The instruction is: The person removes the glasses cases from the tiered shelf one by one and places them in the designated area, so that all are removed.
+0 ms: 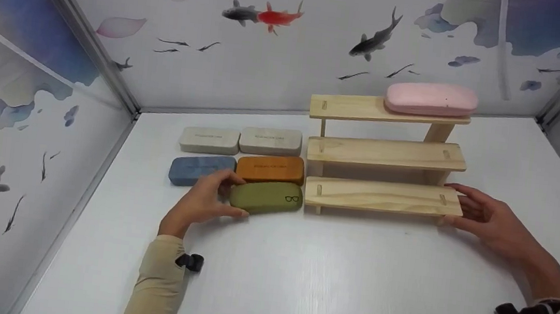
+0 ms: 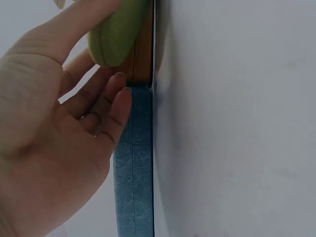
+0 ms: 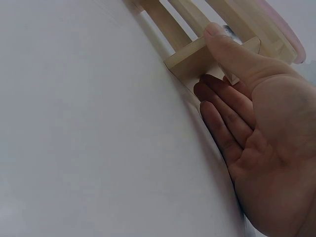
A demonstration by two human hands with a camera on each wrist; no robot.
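My left hand (image 1: 203,198) grips the left end of a green glasses case (image 1: 266,197), thumb along the front and fingers behind. A small glasses outline marks its top right. In the left wrist view the green case (image 2: 116,37) sits in front of the orange case (image 2: 140,59). My right hand (image 1: 496,226) holds the right end of the lowest board of a three-tier wooden shelf (image 1: 382,196). The right wrist view shows the thumb over the board and the fingertips beneath it. A pink glasses case (image 1: 432,99) lies on the top board, toward the right.
Left of the shelf, a blue case (image 1: 195,169) and an orange case (image 1: 271,168) lie behind the green one. Two pale cases, one left (image 1: 210,140) and one right (image 1: 271,141), form the row behind. Printed panels enclose the white table (image 1: 349,289) at the back and sides.
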